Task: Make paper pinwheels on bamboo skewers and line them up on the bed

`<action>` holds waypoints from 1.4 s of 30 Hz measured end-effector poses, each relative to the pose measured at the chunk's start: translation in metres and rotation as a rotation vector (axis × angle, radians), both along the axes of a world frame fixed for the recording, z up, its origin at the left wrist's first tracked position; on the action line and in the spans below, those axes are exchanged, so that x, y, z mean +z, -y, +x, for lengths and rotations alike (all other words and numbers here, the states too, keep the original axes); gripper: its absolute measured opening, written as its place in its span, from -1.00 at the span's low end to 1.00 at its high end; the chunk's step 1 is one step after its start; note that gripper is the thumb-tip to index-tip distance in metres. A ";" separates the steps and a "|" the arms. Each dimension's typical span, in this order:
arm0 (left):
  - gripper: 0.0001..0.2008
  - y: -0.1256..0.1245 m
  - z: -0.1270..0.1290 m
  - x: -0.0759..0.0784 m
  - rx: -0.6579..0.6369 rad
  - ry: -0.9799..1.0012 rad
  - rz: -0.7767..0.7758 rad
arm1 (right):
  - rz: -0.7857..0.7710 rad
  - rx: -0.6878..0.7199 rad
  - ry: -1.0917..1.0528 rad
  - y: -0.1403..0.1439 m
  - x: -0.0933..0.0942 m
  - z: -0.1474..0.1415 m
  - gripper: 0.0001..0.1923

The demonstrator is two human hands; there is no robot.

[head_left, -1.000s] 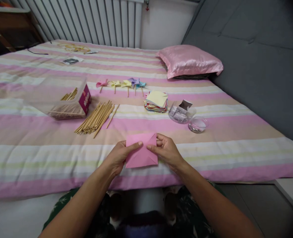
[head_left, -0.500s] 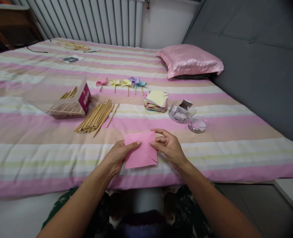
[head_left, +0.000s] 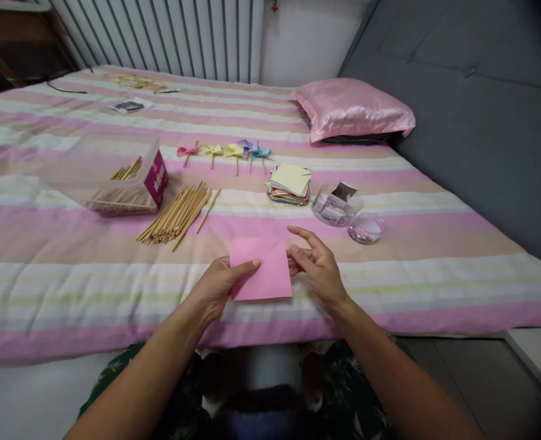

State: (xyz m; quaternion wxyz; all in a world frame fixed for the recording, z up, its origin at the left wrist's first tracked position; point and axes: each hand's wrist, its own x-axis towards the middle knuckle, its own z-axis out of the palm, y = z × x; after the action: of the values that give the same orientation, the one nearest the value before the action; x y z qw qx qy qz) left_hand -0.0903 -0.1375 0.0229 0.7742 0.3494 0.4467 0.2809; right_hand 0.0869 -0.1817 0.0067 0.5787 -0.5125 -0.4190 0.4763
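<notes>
Working remotely, I pinch a pink paper square (head_left: 272,281) by its left side with my left hand (head_left: 216,286), above the striped bed (head_left: 417,275); my right hand (head_left: 320,269) stands loosely open at its right edge, contact unclear. A light, flat hold should prevent creases.

From here I read the pink sheet (head_left: 271,280) as smooth matt paper, the pillow (head_left: 355,110) as glossy cloth, the sticks (head_left: 176,217) as dull wood, the box (head_left: 156,178) as clear plastic, the bedspread (head_left: 114,299) as matt cloth.
</notes>
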 end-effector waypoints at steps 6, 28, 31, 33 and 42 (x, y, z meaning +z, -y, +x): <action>-0.67 -0.004 -0.002 0.005 0.047 0.004 -0.005 | 0.109 0.107 0.099 0.002 0.004 0.007 -0.79; -0.70 0.001 -0.003 0.009 -0.068 -0.061 -0.009 | 0.047 0.440 0.365 0.006 0.014 0.016 -0.92; -0.71 0.001 -0.003 0.008 -0.093 -0.066 0.002 | 0.037 0.442 0.349 0.006 0.015 0.015 -0.91; -0.72 0.000 -0.003 0.008 -0.105 -0.065 0.010 | 0.044 0.446 0.354 0.006 0.015 0.014 -0.90; -0.70 0.002 -0.003 0.004 -0.134 -0.059 0.036 | -0.009 0.420 0.394 0.006 0.015 0.011 -0.80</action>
State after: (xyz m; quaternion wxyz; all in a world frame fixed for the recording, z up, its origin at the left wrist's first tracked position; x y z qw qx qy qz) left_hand -0.0928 -0.1399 0.0272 0.7715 0.4004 0.4397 0.2263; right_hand 0.0983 -0.1875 0.0214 0.3727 -0.4994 -0.6183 0.4789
